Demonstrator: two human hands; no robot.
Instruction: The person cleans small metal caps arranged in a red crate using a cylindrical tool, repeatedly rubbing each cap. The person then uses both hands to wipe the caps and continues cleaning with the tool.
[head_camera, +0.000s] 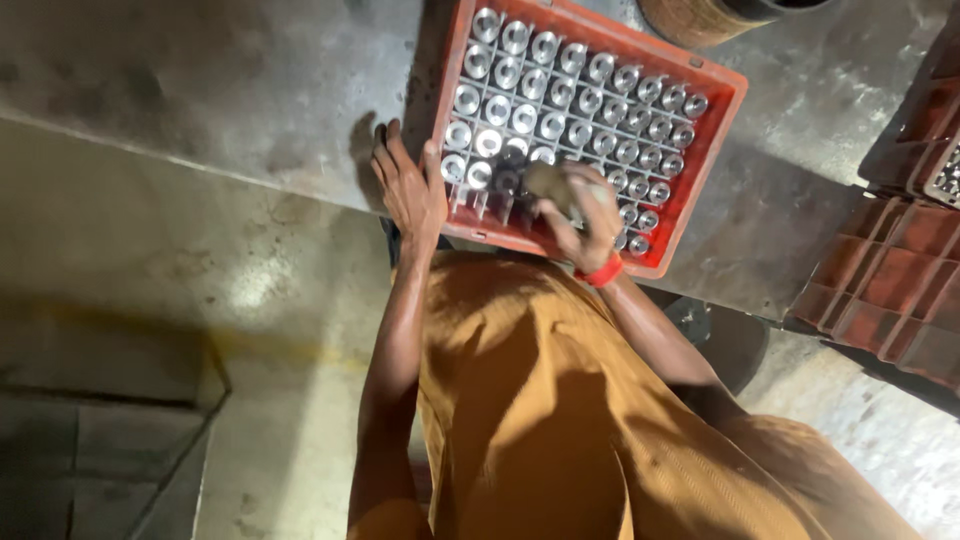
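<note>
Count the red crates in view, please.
3 at least: one gridded crate of metal cylinders under both hands, and two at the right edge, one stacked on the other; more may lie outside the frame.

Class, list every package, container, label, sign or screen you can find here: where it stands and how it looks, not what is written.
Red plastic crate: on the grey bench, rectangular, gridded, full of metal cylinders.
Stacked red crates: right edge, ribbed sides.
Round brown container: top edge, mostly cut off.
Labels, signs, screens: none visible.
</note>
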